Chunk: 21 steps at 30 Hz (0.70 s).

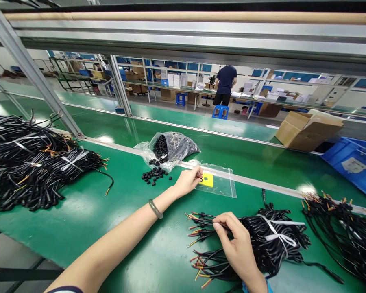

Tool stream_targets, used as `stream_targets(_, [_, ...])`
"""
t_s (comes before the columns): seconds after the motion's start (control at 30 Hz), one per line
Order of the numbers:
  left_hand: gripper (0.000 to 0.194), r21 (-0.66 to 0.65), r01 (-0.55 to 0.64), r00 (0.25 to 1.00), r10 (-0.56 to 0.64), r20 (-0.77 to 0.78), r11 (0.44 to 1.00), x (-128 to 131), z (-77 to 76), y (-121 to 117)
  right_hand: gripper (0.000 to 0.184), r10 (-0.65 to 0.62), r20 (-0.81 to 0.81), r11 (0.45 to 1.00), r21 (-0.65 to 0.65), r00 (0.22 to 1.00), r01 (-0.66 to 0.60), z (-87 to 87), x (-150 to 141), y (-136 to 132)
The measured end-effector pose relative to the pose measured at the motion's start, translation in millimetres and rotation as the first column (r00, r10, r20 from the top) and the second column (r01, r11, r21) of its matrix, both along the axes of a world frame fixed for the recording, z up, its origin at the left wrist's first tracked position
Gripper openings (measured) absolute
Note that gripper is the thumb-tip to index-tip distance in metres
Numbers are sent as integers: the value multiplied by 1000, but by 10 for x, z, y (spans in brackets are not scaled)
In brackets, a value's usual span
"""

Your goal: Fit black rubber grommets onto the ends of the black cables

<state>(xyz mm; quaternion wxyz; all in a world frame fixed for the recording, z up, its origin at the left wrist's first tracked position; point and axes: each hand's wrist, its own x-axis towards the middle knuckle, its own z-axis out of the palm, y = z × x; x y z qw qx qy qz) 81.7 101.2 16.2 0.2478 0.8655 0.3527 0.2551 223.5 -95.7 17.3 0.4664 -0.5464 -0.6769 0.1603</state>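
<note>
My left hand (187,181) reaches forward over the green bench and pinches a small black part (200,176) above a flat clear bag with a yellow label (215,182). My right hand (236,242) pinches one black cable at the front of a tied bundle of black cables (270,242) with coloured wire ends. A loose heap of small black parts (154,174) lies just left of my left hand, spilled from an open plastic bag (171,148).
A big pile of black cables (30,162) covers the left of the bench. Another cable bundle (341,228) lies at the right. A cardboard box (308,130) and a blue bin (354,162) stand beyond. A person in a dark shirt (225,83) stands far off.
</note>
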Motion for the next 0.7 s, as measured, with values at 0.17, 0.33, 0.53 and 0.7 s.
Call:
stream_targets(0.17, [43, -700, 290, 770, 275, 575, 652, -225, 23, -398, 17, -123, -30, 991, 58, 992, 124, -45, -18, -1])
stream_targets(0.33, [60, -824, 390, 683, 470, 558, 411, -455, 48, -706, 19, -150, -25, 987, 62, 988, 151, -101, -27, 17])
stream_targets(0.53, [59, -833, 411, 653, 518, 552, 370, -515, -7, -789, 21, -141, 0, 988, 59, 990, 141, -118, -13, 46])
stream_targets(0.7, [58, -836, 430, 662, 511, 548, 340, -508, -33, -803, 23, -148, 17, 988, 47, 989, 147, -134, -4, 53])
